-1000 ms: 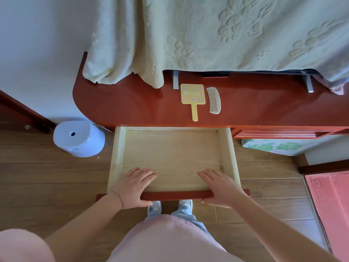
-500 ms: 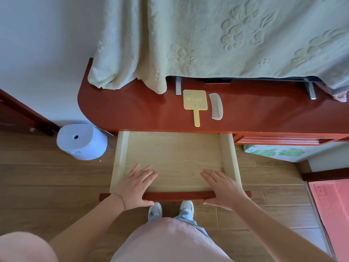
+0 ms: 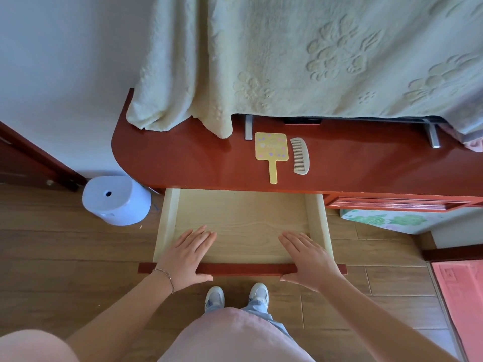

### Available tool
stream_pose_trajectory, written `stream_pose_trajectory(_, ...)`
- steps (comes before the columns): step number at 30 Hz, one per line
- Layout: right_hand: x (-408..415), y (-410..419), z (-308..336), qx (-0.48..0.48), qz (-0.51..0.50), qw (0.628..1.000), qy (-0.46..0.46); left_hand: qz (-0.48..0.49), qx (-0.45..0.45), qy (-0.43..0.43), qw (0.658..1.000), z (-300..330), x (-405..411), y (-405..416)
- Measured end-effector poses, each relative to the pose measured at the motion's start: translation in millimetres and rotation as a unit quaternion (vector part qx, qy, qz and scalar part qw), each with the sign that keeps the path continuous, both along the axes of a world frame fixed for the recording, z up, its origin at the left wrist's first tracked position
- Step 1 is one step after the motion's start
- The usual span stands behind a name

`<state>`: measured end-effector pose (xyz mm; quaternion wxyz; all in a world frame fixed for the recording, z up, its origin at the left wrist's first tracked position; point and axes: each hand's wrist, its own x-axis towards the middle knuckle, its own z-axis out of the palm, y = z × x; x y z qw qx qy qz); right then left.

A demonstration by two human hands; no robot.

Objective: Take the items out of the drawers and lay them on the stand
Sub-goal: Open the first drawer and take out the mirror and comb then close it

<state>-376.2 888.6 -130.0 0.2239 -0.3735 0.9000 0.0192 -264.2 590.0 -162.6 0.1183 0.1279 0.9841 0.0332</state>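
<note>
A pale wooden drawer (image 3: 243, 220) stands pulled out of the red stand (image 3: 183, 163), with nothing visible inside it. My left hand (image 3: 187, 257) lies flat over the drawer's red front rail (image 3: 245, 269) at its left part, fingers straight and pointing inward. My right hand (image 3: 309, 258) lies the same way on the right part of the rail. On the stand's top a yellow hand mirror (image 3: 271, 151) lies next to a beige comb (image 3: 300, 155).
A pale green blanket (image 3: 313, 56) hangs over the back of the stand. A light blue stool (image 3: 117, 199) sits on the wood floor to the left. A second red drawer (image 3: 392, 203) is at the right, with a flowered box (image 3: 386, 220) beneath and a pink mat (image 3: 462, 304).
The open part of the drawer has grown shorter as the front rail moved toward the stand under both hands. The view has shifted slightly.
</note>
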Motion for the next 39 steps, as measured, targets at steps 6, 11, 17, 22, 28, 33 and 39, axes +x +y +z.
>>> stream_pose_trajectory(6,-6.9,-1.7,-0.2,0.001,-0.005,1.000,-0.004,0.024,-0.004,0.008,1.000,5.2,-8.4,-0.3)
stream_pose_trajectory(11,-14.3,-3.6,0.2,0.001,-0.004,1.000,0.017,0.041,-0.010,0.013,0.999,5.2,-14.6,-2.8)
stream_pose_trajectory(17,-26.1,-6.5,-3.0,-0.010,-0.002,0.998,0.059,0.055,-0.022,0.017,0.998,5.4,-26.3,-4.9)
stream_pose_trajectory(22,-38.7,-10.9,-7.9,-0.026,0.003,0.996,0.090,0.069,-0.029,0.018,0.997,6.3,-37.4,-7.4)
stream_pose_trajectory(28,-51.7,-15.1,-11.0,-0.050,0.001,0.992,0.116,0.079,-0.026,0.025,0.996,10.1,-52.1,-11.1)
stream_pose_trajectory(33,-59.8,-18.6,-10.8,-0.071,0.022,0.988,0.137,0.080,-0.023,0.033,0.996,12.0,-60.7,-13.6)
stream_pose_trajectory(39,-67.7,-22.8,-9.0,-0.072,0.016,0.987,0.145,0.086,-0.040,0.048,0.994,13.0,-71.5,-15.8)
